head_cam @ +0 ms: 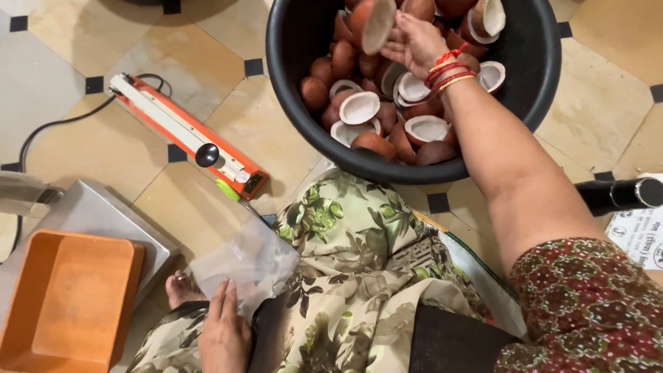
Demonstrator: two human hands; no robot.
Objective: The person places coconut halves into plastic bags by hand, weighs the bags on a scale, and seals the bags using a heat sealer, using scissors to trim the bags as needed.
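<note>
The person sits on a tiled floor (207, 76) with a floral-print cloth over the lap. The right hand (413, 43) is extended into a large black tub (304, 103) and its fingers (395, 50) are closed around a coconut half (371, 22), lifted clear above the heap, its pale inner face turned toward the camera. Red and gold bangles sit at that wrist. The tub holds many more coconut halves (359, 108), some showing white flesh, others brown shell. The left hand (222, 330) rests low by the lap, fingers laid flat and together on the lower edge of a clear plastic bag (245, 262), pinning it against the cloth. A bare foot shows just beside that hand. Left of it, an orange tray (65, 297) sits on a metal weighing scale (103, 214). Farther up the floor lies an orange heat sealer (186, 135) with a black knob and a dark cord. A black cylindrical handle (618, 195) lies at the right edge.
</note>
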